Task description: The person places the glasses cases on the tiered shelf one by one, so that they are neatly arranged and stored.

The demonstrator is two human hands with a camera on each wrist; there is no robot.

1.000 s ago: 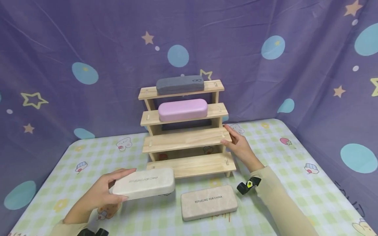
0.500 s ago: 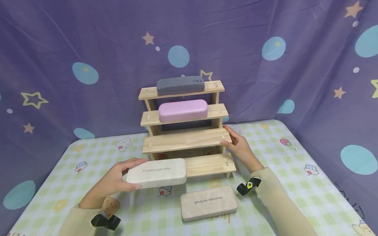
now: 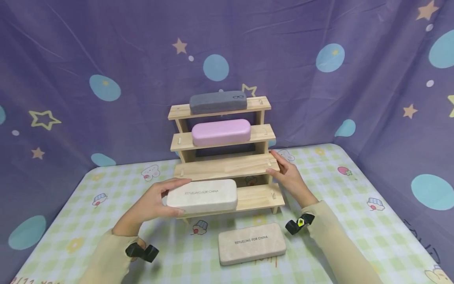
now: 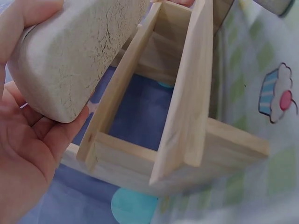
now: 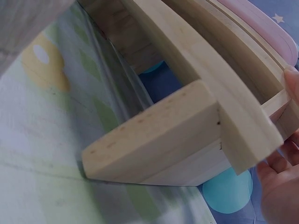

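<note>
My left hand (image 3: pixel 156 203) grips the left end of a white glasses case (image 3: pixel 202 195) lettered "REFUELING FOR CHINA". The case is level and overlaps the lowest step of a wooden tiered stand (image 3: pixel 227 167) in the head view. From the left wrist, the case's pale rounded end (image 4: pixel 56 70) shows between thumb and fingers, above the stand's boards. My right hand (image 3: pixel 291 175) holds the right end of the stand's second step from the bottom, thumb at the front edge and fingers behind. In the right wrist view, part of that hand (image 5: pixel 282 179) is cut off by the frame.
A blue-grey glasses case (image 3: pixel 218 102) lies on the top step, and a pink case (image 3: pixel 221 132) on the one below. In front of the stand, a beige glasses case (image 3: pixel 252 243) rests on the checked tablecloth (image 3: pixel 177 260). A purple curtain (image 3: pixel 142 51) hangs close behind.
My left hand has carried the white glasses case up and to the right, from left of the stand to over its lowest step. The right hand has stayed on the stand.
</note>
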